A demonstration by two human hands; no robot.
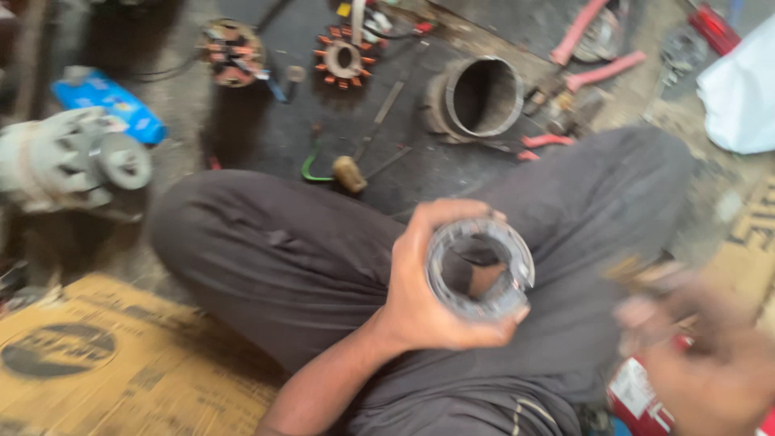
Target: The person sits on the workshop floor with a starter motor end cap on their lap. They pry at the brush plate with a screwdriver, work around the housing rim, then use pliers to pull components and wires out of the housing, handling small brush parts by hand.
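1. Nearest, at five o'clock in the view, the right hand (710,363) is a smear of motion blur. Its fingers cannot be separated, so how far they are spread, or whether they grip anything, cannot be told. It lies over a red and white can (638,396) that the bottom edge cuts off; touching or just above it is unclear.

2. Near the middle, slightly toward five o'clock, the left hand (428,299) is wrapped around a grey metal ring (480,270), a short hollow cylinder with its open end facing the camera. The thumb runs under the lower rim, and the fingers curl over the top and far side. One fingertip shows through the hole. The grip is closed firmly on the ring, which sits above the person's lap.

3. Beneath both hands are the crossed legs in dark trousers (282,258), which hide the floor below.

4. At eight o'clock lies flattened brown cardboard (97,363), cut by the frame.

5. At nine o'clock a pale motor housing (73,161) is blurred and partly cropped.

6. Toward twelve o'clock, on the dark mat (274,121), lie a wooden-handled tool (349,173) and a larger metal sleeve (476,98).

7. Farthest, at eleven to twelve o'clock, sit two wound stators (345,55), details soft. At one o'clock are pink-handled pliers (597,60), and at two o'clock a white cloth (739,89), cropped.
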